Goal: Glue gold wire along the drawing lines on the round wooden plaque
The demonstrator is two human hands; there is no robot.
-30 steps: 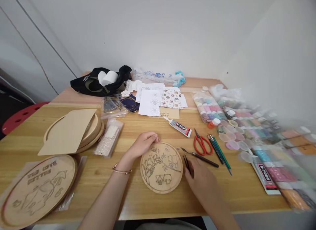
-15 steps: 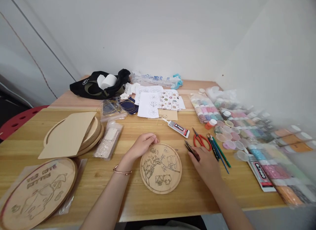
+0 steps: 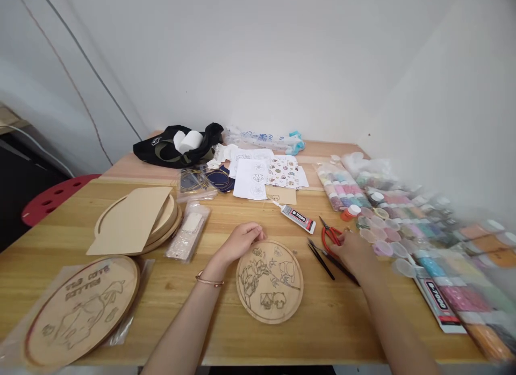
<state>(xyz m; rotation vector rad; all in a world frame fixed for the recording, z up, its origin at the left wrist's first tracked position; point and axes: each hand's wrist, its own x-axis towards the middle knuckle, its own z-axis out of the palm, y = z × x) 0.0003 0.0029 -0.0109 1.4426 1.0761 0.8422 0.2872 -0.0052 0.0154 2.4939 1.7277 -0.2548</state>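
My left hand point(image 3: 239, 243) rests on the table with loosely curled fingers, touching the upper left rim of a round wooden plaque point(image 3: 269, 282) engraved with flowers and small animals. My right hand point(image 3: 352, 254) is blurred and lies over the handles of red-handled scissors point(image 3: 330, 237). Just left of it, black tweezers point(image 3: 320, 260) lie on the table beside a dark-handled tool point(image 3: 341, 267). The hand hides whatever lies under its fingers, including where the paintbrushes had been lying.
A B-7000 glue tube point(image 3: 297, 218) lies above the plaque. To the right are round plastic lids point(image 3: 381, 248) and bead packets point(image 3: 463, 298). Left stand stacked wooden rounds point(image 3: 159, 224) under cardboard and a larger engraved plaque point(image 3: 80, 310). Papers point(image 3: 250, 180) and a black bag point(image 3: 177, 148) lie behind.
My right hand has let go of the tweezers, which now lie on the table, and has moved right over the scissors. My left hand stays by the plaque.
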